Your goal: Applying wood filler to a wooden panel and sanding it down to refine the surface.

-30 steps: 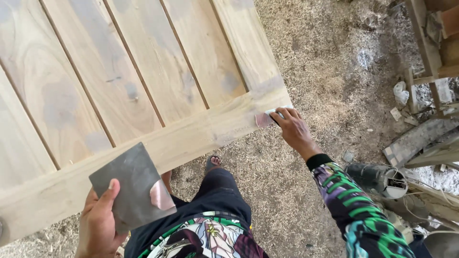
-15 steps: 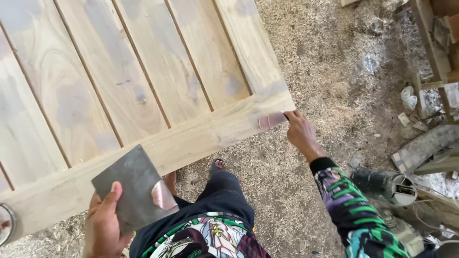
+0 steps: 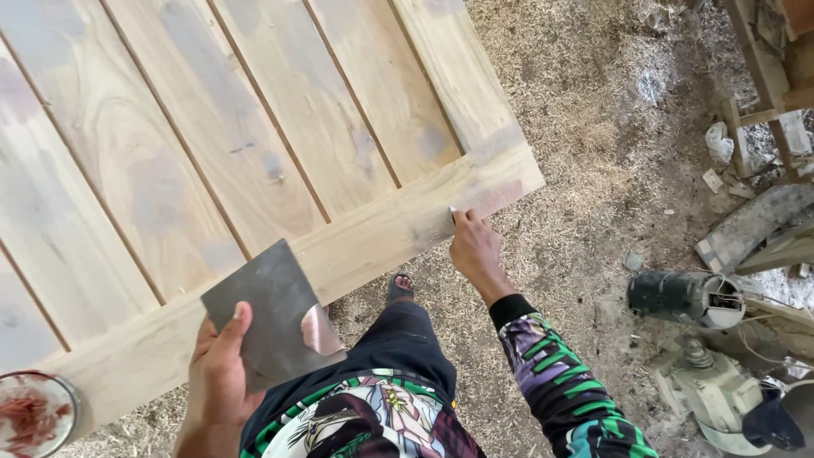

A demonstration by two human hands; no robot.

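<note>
Head view: our right hand [image 3: 476, 250] presses a small scraper, probably, onto the wooden panel [image 3: 254, 153] rail, which runs sideways. Left hand [image 3: 222, 365] fingers grip a metal plate [image 3: 270, 312].

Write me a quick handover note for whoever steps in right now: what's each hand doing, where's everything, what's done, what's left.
Left hand: grips a flat grey metal plate carrying a dab of reddish filler.
Right hand: fingertips pressed on the wooden door panel, at its bottom rail near the right corner.
Round container of red filler: on the panel's lower left.
Done: a reddish smear shows at that corner.
Left: filler on the plate is not yet used up.
</note>
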